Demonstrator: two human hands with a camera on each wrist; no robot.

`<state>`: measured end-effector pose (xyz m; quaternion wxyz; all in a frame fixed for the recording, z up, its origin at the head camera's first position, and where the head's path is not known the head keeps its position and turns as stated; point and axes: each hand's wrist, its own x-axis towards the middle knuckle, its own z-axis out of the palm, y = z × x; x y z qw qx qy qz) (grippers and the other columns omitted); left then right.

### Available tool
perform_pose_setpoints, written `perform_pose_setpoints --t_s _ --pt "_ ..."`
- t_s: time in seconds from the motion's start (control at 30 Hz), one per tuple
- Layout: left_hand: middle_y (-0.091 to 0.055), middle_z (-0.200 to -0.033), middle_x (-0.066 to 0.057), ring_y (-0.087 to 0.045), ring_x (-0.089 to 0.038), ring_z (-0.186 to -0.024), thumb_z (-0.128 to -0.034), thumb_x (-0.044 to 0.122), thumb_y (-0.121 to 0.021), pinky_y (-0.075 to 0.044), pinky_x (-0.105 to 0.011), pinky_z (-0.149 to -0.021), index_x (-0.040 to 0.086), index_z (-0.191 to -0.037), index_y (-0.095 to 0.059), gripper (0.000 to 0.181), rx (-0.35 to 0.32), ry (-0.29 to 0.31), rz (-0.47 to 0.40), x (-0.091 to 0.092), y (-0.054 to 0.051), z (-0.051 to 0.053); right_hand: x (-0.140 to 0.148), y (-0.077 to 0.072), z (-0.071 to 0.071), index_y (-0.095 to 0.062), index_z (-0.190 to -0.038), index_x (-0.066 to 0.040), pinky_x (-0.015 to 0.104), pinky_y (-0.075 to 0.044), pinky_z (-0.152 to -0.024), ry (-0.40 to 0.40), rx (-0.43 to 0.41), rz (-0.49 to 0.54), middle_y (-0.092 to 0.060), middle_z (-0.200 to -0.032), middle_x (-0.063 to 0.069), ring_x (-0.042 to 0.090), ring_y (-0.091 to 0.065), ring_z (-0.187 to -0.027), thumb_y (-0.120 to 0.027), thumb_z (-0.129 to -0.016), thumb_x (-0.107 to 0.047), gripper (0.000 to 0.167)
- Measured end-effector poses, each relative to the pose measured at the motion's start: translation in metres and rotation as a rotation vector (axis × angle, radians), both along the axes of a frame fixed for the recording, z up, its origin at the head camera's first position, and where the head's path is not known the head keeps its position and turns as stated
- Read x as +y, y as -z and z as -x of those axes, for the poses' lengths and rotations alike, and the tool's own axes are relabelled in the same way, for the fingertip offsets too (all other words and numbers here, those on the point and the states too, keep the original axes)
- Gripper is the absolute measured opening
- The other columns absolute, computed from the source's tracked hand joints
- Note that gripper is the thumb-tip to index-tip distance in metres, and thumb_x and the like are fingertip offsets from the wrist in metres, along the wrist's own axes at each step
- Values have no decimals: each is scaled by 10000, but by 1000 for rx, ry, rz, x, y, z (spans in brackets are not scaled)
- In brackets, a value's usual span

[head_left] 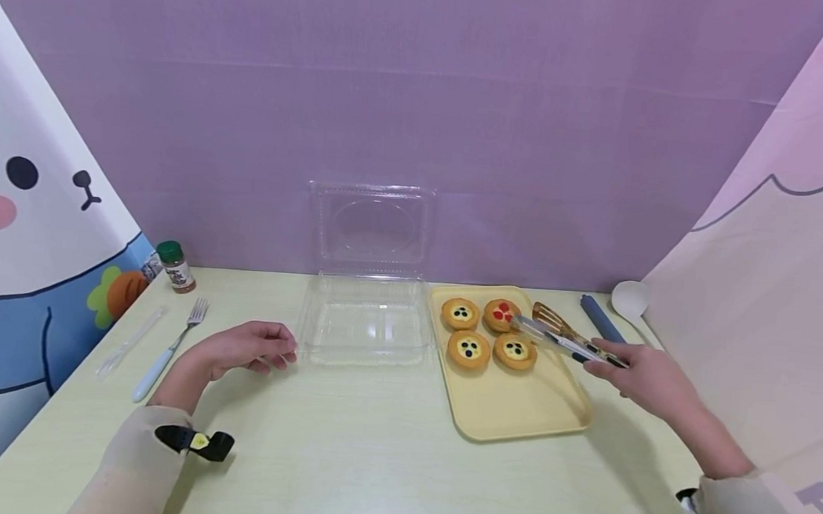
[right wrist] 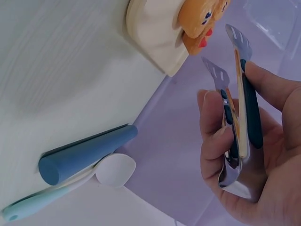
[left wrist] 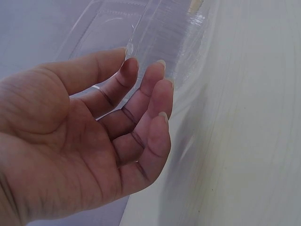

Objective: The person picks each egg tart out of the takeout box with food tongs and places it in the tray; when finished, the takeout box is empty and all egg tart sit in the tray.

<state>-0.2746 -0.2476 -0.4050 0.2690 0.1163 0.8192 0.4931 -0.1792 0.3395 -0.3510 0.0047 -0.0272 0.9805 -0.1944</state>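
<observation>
My right hand [head_left: 647,381] holds metal food tongs [right wrist: 242,108] with dark green grips, thumb on one arm and fingers on the other. Their slotted ends stand apart with nothing between them, over the right side of a yellow tray [head_left: 515,413]. On it sit several round tarts [head_left: 469,349]; one tart [head_left: 502,314] has red pieces on top, the others dark dots. My left hand [head_left: 246,347], fingers loosely bent, is beside the left edge of an opened clear plastic container [head_left: 368,325]. Its thumb and index tips [left wrist: 131,66] nearly meet; contact with the container is unclear.
Right of the tray lie a blue cylinder [head_left: 602,317] and a white spoon [head_left: 630,299]. At the left are a green-capped jar [head_left: 176,266], a blue-handled fork [head_left: 168,352] and a clear plastic utensil [head_left: 130,342]. A purple cloth [head_left: 532,138] hangs behind the table.
</observation>
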Motion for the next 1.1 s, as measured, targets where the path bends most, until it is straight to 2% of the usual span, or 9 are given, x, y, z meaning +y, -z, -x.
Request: perform_pose_setpoints --t_s 0.13,0.43,0.73,0.87,1.1 --pt "-673 -1114 -117 -643 -208 -976 -1025 266 -566 -523 -363 -843 15 -1135 -595 275 1 2 -1 0 0 0 6 0 2 -497 -1464 -57 316 -379 -559 34 6 14 -581 -607 -28 125 -539 -561 -617 -959 -511 689" --pt "-671 -1115 -110 -642 -208 -980 -1027 258 -562 -522 -362 -846 12 -1142 -590 273 3 7 -5 -2 0 0 23 7 11 -462 -1490 -81 319 -353 -586 93 -3 -26 -586 -642 -22 169 -480 -616 -564 -968 -565 719" --pt "-668 -1128 -135 -643 -205 -977 -1025 257 -564 -521 -363 -845 16 -1132 -594 265 8 9 -9 -2 1 0 33 23 16 -371 -1519 -13 335 -401 -556 117 -87 35 -669 -689 53 179 -682 -687 -536 -985 -561 783" --pt "-670 -1121 -119 -644 -205 -980 -1030 248 -553 -521 -360 -844 14 -1136 -593 260 8 10 -7 -2 1 1 36 28 20 -386 -1510 -9 341 -399 -538 129 -90 44 -687 -738 68 189 -691 -693 -535 -975 -585 801" --pt "-673 -1102 -92 -644 -206 -978 -1032 241 -547 -522 -355 -839 1 -1148 -588 270 6 5 -2 -1 1 1 39 36 23 -395 -1510 -22 340 -350 -491 160 -99 39 -666 -685 52 191 -628 -637 -541 -964 -597 807"
